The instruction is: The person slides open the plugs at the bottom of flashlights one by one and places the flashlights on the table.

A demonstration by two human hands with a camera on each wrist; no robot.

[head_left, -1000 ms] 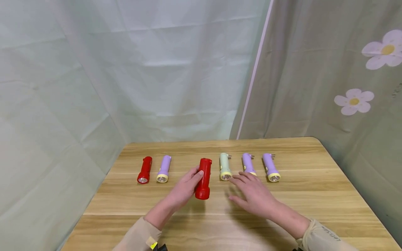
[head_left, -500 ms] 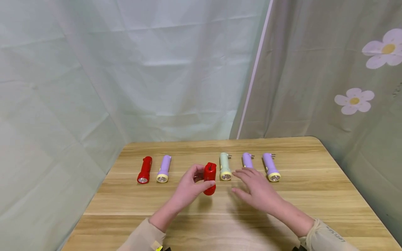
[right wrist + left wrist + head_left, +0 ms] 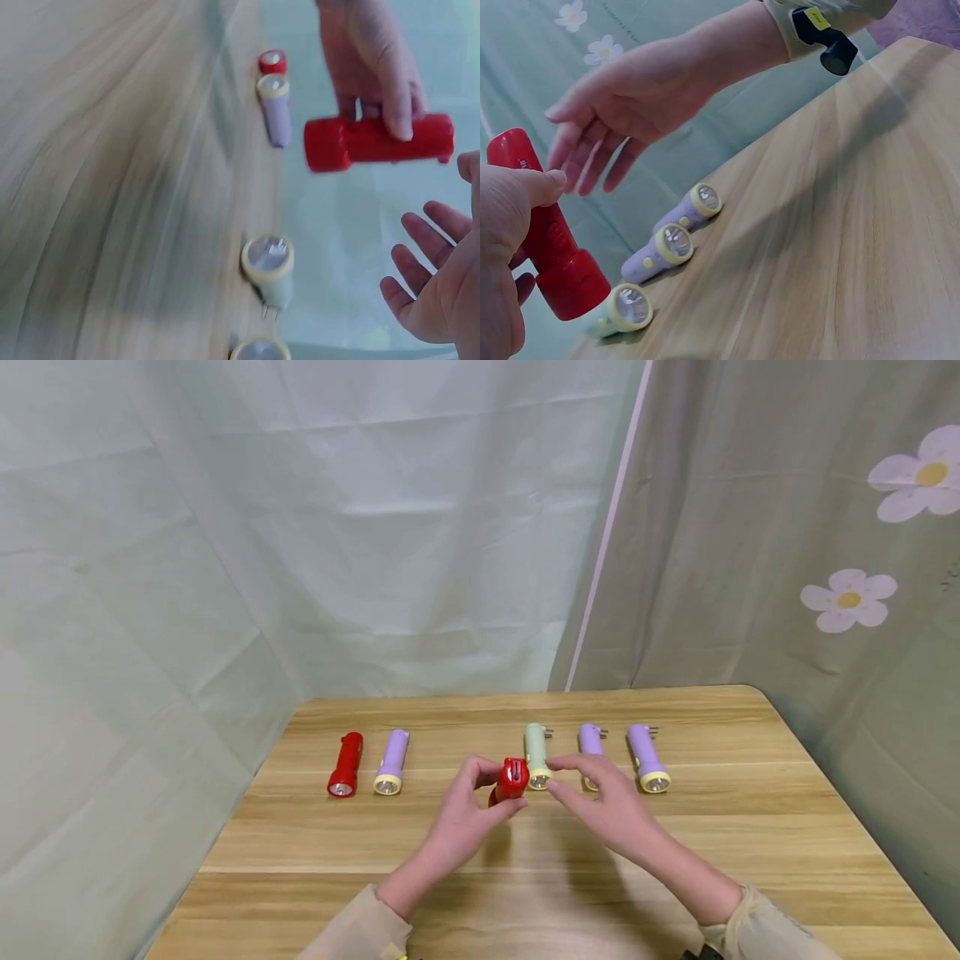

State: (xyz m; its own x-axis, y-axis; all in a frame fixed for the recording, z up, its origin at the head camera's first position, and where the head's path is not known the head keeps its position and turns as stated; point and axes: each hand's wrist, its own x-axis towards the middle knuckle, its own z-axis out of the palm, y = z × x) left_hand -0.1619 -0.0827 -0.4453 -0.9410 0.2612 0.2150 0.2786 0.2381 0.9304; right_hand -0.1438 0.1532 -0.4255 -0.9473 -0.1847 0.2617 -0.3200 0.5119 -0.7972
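Pinching red flashlight (image 3: pixel 512 779) above table (image 3: pixel 322 860): left hand (image 3: pixel 463 822); right hand (image 3: pixel 611 806) across gap, fingers parted; flashlight row (image 3: pixel 536 745) near far edge (image 3: pixel 450 697).

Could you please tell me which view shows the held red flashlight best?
The left wrist view: there the red flashlight appears largest and fairly sharp, both ends visible, though the left hand covers part. The right wrist view shows it lengthwise but blurred; the head view shows it nearly end-on, foreshortened.
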